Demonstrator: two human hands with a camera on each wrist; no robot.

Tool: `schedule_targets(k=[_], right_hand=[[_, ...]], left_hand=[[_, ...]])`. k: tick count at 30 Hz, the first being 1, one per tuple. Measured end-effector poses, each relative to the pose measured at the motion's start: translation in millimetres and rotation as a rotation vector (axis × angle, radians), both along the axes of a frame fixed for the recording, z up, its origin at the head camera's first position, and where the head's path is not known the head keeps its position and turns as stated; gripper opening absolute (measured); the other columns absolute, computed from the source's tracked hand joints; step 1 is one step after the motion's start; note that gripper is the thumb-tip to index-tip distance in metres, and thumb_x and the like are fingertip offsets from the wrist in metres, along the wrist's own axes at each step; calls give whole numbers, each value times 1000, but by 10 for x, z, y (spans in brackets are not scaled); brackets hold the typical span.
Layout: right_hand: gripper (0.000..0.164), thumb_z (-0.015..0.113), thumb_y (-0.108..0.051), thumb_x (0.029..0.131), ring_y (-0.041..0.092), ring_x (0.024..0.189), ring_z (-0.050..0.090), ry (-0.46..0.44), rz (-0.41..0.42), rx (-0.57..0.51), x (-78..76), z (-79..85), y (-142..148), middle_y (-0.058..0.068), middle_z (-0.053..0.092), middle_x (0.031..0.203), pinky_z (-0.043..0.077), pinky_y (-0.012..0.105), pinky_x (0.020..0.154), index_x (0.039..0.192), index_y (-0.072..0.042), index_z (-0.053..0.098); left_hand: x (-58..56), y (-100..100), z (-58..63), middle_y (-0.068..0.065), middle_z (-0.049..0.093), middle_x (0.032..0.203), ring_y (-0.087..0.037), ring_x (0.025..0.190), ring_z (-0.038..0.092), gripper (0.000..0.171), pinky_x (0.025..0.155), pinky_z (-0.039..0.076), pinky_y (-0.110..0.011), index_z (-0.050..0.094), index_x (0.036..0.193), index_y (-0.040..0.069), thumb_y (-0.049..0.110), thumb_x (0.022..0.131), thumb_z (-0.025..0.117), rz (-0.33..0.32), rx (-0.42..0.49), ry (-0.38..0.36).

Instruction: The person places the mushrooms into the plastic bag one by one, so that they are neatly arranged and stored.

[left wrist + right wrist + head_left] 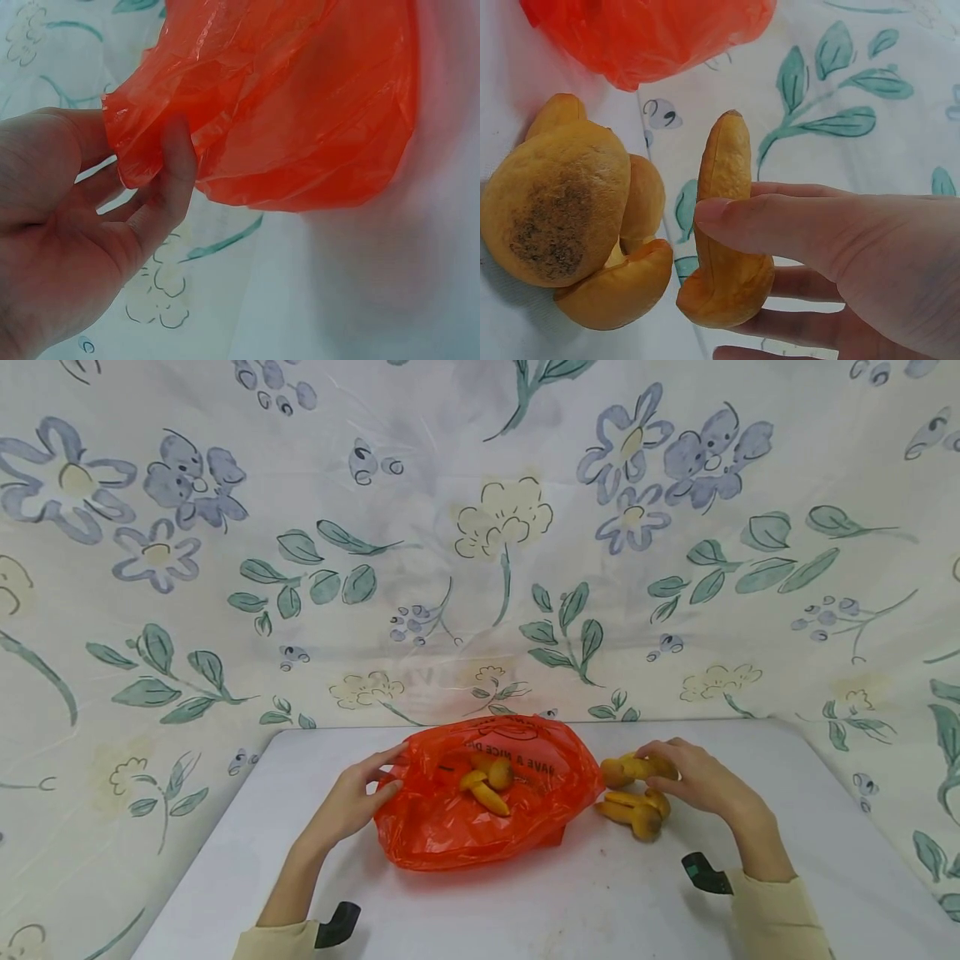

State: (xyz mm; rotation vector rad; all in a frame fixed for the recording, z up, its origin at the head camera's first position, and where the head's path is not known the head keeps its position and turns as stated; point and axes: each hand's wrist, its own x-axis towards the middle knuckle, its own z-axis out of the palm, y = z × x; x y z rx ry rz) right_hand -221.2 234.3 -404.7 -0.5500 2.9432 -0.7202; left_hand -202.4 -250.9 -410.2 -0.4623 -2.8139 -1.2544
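My left hand (352,797) holds the left rim of a red plastic bag (431,839), the thin film between thumb and fingers. Printed lettering shows on the bag, whose mouth gapes towards me. Inside lie a few yellow-brown mushrooms (489,798). To the right of the bag, my right hand (705,781) pinches a mushroom (729,154) between thumb and fingers. In the right wrist view its stem points up and its cap sits low by the fingers. Beside it on the table are several more mushrooms (570,202), one with a dark patch on its cap.
The white table (600,910) ends at a back edge close behind the bag. A flowered cloth (480,568) hangs behind it and down both sides. Small specks mark the tabletop in front of the mushrooms. Black wrist pieces (337,925) stick out near both sleeves.
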Motion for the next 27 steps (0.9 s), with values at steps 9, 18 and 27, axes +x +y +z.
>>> schedule_targets(k=[9, 18, 27], right_hand=[[36, 71, -20, 90, 35, 110, 58, -5, -30, -3, 20, 52, -15, 17, 62, 122, 56, 54, 89, 124, -15, 62], [34, 70, -20, 90, 38, 110, 58, 56, -33, 27, 53, 104, -27, 21, 60, 125, 52, 60, 90, 123, -16, 62], [36, 70, -23, 90, 39, 114, 57, 72, -64, 43, 86, 158, -80, 20, 59, 128, 52, 61, 89, 125, -18, 62]], left_hand=[[2, 0, -2, -19, 61, 130, -33, 107, 65, 57, 77, 61, -29, 46, 147, 13, 2, 93, 61, -2, 1, 8], [0, 3, -1, -19, 61, 131, -34, 107, 64, 56, 77, 61, -29, 46, 147, 13, 3, 93, 61, -6, 10, 4], [2, -2, 4, -19, 60, 132, -35, 108, 64, 57, 78, 61, -30, 46, 147, 13, 2, 93, 61, -11, 22, 0]])
